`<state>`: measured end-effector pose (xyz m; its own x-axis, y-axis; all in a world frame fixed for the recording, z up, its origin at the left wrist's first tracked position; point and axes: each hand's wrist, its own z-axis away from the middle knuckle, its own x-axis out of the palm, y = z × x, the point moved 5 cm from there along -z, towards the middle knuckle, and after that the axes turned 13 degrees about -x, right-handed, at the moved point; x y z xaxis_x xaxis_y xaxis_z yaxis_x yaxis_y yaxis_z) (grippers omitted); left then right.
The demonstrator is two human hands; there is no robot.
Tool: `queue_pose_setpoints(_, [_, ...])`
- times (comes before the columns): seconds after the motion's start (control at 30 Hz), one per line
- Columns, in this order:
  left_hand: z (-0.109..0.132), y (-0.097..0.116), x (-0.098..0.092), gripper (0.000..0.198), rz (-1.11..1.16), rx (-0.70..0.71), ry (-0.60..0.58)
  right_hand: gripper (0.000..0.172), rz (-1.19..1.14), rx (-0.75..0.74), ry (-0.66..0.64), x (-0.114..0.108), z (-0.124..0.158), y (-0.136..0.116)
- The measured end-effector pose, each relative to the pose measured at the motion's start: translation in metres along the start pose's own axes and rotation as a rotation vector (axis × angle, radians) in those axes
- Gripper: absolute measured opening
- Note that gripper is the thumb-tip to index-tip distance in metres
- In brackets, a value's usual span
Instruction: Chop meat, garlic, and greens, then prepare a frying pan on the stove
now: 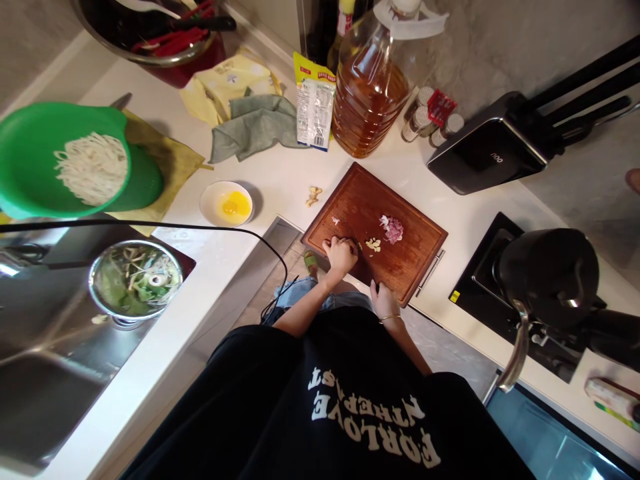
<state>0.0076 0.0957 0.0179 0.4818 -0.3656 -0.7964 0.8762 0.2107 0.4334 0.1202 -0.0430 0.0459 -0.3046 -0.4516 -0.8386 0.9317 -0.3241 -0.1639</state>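
On the brown wooden cutting board point(420, 230), my left hand point(341, 255) is closed, fingertips curled down around a piece of garlic that is mostly hidden. Sliced garlic point(373, 245) lies just right of those fingers. My right hand point(384, 301) is wrapped around the dark handle of a knife point(377, 287) at the board's near edge; its blade is hard to make out against the wood. Beyond the garlic sits a small heap of chopped pink-purple pieces point(393, 229), and a few small pale bits point(336, 220) rest near the left edge.
Left of the board are ginger point(313, 195), a bowl with egg point(227, 204), a green colander point(107, 120) of noodles and a sink point(55, 373) holding a bowl of greens point(135, 280). An oil jug point(367, 93) and knife block point(485, 147) stand behind; a pot point(547, 277) is right.
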Motion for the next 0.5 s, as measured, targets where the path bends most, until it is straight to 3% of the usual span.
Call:
queue_pose_setpoints(0.13, [0.000, 0.001, -0.001, 0.021, -0.007, 0.007, 0.002, 0.043, -0.095, -0.035, 0.006, 0.007, -0.007, 0.006])
queue_pose_setpoints(0.33, [-0.001, -0.002, -0.002, 0.021, 0.011, 0.025, -0.026, 0.052, -0.237, -0.109, 0.187, 0.014, -0.005, 0.015])
queue_pose_setpoints(0.5, [-0.002, -0.003, -0.003, 0.017, 0.006, 0.036, -0.071, 0.050, -0.159, -0.098, 0.120, 0.013, 0.000, 0.011])
